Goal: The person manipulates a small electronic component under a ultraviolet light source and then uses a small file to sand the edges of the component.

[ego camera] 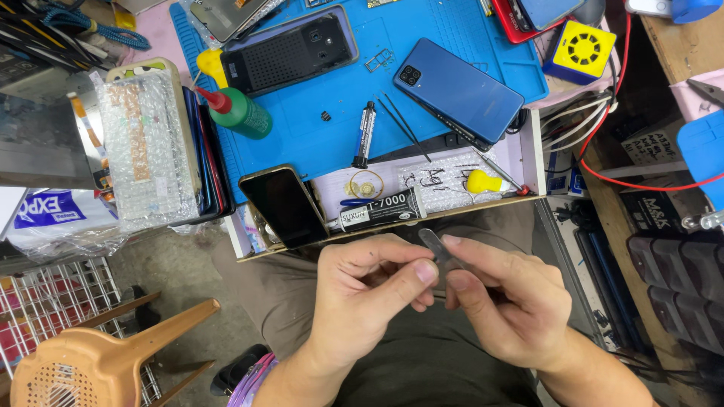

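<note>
Thin grey metal pry strip [437, 246], flat, rounded tip: pinched between right hand [507, 301] fingers, left hand [367, 290] thumb touching; below workbench front edge [392, 230].

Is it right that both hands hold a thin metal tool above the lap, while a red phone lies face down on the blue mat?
Not quite: the phone lying face down on the blue mat is blue, not red, as the head view shows. The rest holds: the left hand and right hand hold the thin metal tool above the lap.
</note>
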